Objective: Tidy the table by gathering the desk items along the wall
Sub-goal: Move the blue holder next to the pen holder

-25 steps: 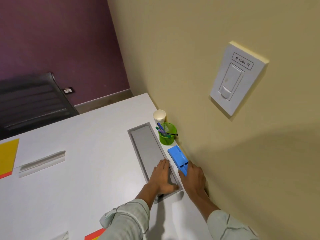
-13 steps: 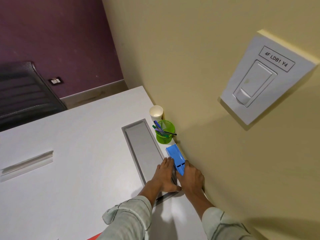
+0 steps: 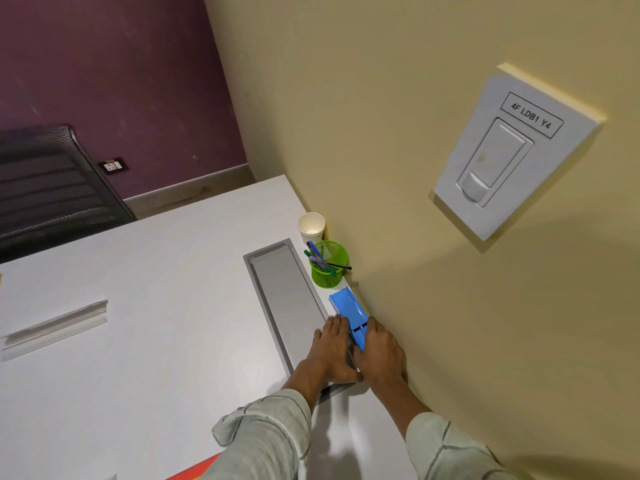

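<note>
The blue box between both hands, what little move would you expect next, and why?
Probably a short nudge of the blue box forward along the wall, toward the green pen holder. Both the left hand and right hand flank its near end, and a gap of bare table remains between box and holder.

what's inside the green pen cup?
The green mesh pen cup holds several pens: blue, purple, green, and a thin black one sticking out sideways. Their lower ends and the cup bottom are hidden.

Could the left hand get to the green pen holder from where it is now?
Probably yes. The left hand lies flat beside the blue stapler, and the green pen holder stands just beyond, with only bare table between them.
</note>
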